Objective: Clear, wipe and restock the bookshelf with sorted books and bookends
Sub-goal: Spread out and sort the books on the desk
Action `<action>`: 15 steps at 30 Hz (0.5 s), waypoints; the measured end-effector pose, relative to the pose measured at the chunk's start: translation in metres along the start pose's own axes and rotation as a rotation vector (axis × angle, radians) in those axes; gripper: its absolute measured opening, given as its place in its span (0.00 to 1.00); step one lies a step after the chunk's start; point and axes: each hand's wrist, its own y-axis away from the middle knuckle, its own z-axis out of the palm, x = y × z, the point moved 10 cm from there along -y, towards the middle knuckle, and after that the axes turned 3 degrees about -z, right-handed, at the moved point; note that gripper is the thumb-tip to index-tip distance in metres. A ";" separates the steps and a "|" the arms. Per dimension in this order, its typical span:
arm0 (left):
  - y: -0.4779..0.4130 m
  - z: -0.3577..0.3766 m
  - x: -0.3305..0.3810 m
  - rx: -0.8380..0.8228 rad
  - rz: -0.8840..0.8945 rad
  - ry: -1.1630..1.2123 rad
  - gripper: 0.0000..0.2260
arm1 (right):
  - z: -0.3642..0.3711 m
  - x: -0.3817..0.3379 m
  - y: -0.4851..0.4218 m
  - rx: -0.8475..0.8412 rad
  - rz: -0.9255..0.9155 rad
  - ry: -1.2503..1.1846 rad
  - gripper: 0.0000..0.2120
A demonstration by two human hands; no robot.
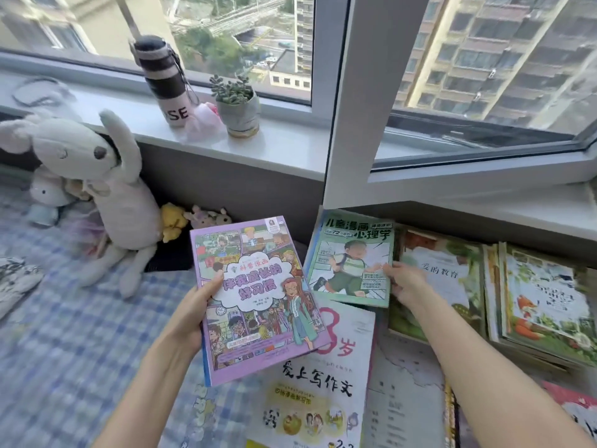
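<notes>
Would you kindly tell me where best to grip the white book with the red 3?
On the white book, probably the free right edge, from the right: it lies flat, with the purple book and green book overlapping its top.

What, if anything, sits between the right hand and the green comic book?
Nothing visible. The right hand grips the green comic book at its right edge. The left hand holds the purple comic book off to its left.

Purple comic book [255,299] in left hand [197,310], green book [350,258] in right hand [405,284]
</notes>
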 end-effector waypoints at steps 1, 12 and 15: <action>0.001 -0.002 0.000 0.003 0.001 0.008 0.13 | 0.001 -0.004 0.003 0.037 -0.038 0.118 0.17; 0.008 0.062 -0.008 -0.169 0.001 -0.108 0.16 | 0.059 -0.019 0.148 -0.308 -0.438 0.434 0.17; 0.005 0.077 -0.019 -0.210 -0.053 -0.112 0.26 | 0.045 -0.013 0.150 -0.346 -0.372 0.231 0.11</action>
